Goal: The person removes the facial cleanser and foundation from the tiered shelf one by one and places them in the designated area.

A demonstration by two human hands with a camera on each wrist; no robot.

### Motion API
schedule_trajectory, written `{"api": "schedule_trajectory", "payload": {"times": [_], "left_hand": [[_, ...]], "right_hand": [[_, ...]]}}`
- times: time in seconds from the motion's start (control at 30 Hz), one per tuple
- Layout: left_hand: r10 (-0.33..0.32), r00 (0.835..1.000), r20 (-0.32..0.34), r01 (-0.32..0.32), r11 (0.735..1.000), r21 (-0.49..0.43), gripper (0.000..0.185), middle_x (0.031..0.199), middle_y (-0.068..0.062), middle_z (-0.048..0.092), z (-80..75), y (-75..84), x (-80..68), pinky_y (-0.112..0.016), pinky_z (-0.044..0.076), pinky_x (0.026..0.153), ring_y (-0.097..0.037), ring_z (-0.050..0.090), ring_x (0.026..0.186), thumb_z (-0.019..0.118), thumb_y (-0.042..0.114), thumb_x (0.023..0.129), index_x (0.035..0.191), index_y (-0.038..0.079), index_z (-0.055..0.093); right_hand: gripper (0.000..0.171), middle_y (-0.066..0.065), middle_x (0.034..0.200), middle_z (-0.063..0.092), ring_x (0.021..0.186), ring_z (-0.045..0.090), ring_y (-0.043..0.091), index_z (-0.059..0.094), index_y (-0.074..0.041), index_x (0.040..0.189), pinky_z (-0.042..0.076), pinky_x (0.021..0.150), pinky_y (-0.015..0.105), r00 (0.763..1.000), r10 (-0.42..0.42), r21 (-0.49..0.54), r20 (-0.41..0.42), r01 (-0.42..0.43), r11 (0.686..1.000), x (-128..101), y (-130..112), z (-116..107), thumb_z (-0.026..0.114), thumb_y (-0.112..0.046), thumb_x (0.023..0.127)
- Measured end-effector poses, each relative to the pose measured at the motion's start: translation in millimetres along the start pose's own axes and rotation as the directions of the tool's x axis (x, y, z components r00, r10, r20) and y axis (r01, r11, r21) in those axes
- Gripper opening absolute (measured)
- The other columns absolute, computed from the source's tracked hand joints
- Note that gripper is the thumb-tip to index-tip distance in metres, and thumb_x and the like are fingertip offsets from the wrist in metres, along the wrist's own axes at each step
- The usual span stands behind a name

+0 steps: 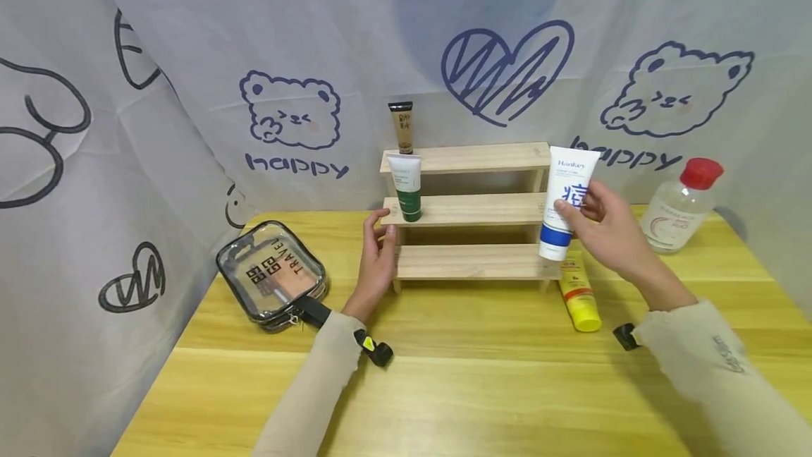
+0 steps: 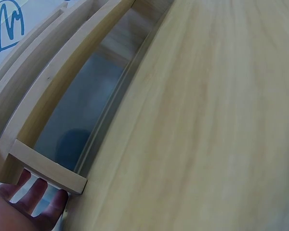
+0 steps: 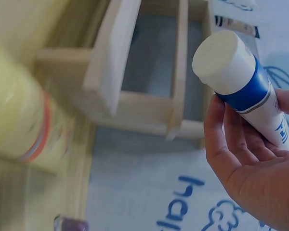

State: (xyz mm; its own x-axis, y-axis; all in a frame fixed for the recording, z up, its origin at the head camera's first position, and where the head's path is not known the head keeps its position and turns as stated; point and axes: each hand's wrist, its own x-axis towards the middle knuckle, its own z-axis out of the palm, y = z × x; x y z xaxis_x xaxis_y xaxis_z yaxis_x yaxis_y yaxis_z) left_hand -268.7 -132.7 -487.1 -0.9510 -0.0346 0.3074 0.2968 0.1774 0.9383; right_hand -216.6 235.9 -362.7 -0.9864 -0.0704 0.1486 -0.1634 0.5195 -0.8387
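Note:
In the head view my right hand point(image 1: 605, 231) holds a white tube with a blue band and white cap point(image 1: 564, 203), cap downward, in front of the right end of a three-tier wooden rack point(image 1: 476, 210). The right wrist view shows fingers and thumb around the tube point(image 3: 250, 91). My left hand point(image 1: 376, 266) touches the left side of the rack; in the left wrist view its fingers point(image 2: 36, 192) lie against the side piece. A green-and-white tube point(image 1: 406, 189) stands on the middle tier's left end, and a small tan tube with a black cap point(image 1: 402, 129) on the top tier.
A yellow tube point(image 1: 580, 295) lies by the rack's right front foot. Behind my right hand stands a clear bottle with a red cap point(image 1: 681, 206). On the left lies a clear travel pouch point(image 1: 273, 273) with a black strap. A printed curtain point(image 1: 361, 20) hangs behind the table.

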Motion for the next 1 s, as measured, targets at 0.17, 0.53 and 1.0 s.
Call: {"api": "schedule_trajectory", "payload": {"times": [0.17,0.53,1.0], "left_hand": [[0.003,1.0,0.003,-0.002,1.0,-0.006,0.041,0.147,-0.021,0.055,-0.9,1.0,0.4,-0.045,0.043,0.11,-0.034,0.054,0.136,0.043,0.027,0.12,0.16,0.02,0.038],[0.0,1.0,0.008,0.0,1.0,-0.013,0.041,0.144,-0.023,0.055,0.2,3.3,0.3,-0.041,0.043,0.108,-0.035,0.055,0.134,0.043,0.026,0.12,0.16,0.019,0.038],[-0.002,1.0,0.012,0.002,1.0,-0.017,0.042,0.149,-0.021,0.053,-0.9,6.6,-1.2,-0.044,0.043,0.11,-0.034,0.054,0.136,0.043,0.023,0.12,0.161,0.018,0.036]], "right_hand": [[0.067,0.032,0.157,0.056,0.132,0.064,0.05,0.037,-0.001,0.166,0.052,0.079,0.006,1.0,0.023,-0.037,0.015,-0.023,0.999,-6.1,16.0,-7.9,0.054,-0.042,0.115],[0.066,0.038,0.155,0.054,0.125,0.063,0.047,0.035,0.008,0.164,0.05,0.081,0.008,0.995,0.065,-0.131,0.078,-0.054,0.99,-26.2,46.8,-24.0,0.045,-0.039,0.118],[0.087,0.044,0.16,0.042,0.136,0.054,0.057,0.021,0.012,0.167,0.049,0.112,0.071,0.958,0.233,-0.256,0.169,-0.186,0.949,-39.1,82.4,-31.2,0.043,-0.055,0.116]]}}
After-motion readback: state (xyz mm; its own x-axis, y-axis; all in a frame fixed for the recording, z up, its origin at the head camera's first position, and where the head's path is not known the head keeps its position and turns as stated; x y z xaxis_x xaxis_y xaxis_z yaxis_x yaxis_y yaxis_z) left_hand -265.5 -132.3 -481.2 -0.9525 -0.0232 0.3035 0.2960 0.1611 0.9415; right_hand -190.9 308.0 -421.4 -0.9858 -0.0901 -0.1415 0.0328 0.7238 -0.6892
